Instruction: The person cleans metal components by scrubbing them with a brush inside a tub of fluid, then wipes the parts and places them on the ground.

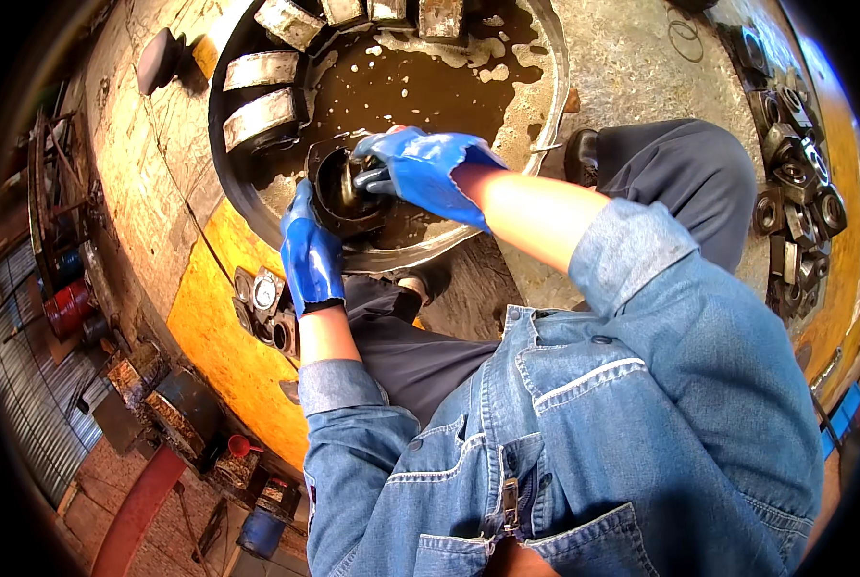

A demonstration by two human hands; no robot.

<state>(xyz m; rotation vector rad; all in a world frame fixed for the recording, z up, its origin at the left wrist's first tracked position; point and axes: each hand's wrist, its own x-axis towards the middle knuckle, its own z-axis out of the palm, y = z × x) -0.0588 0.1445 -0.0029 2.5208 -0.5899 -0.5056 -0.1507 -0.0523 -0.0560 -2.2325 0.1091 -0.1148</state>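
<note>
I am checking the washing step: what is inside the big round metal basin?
The basin holds dark, foamy liquid, metal blocks along its far edge, and a dark ring-shaped part held by both gloved hands. The bottom is hidden.

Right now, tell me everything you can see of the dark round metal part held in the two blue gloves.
The dark round metal part is ring-shaped, a thick blackened wall around a hollow, brownish-shining centre, wet and greasy. It sits tilted at the near rim of the wide metal basin, over murky brown foamy liquid. The left hand, in a blue rubber glove, cups it from below; the right hand, gloved likewise, reaches its fingers into the hollow. Its underside is hidden.
</note>
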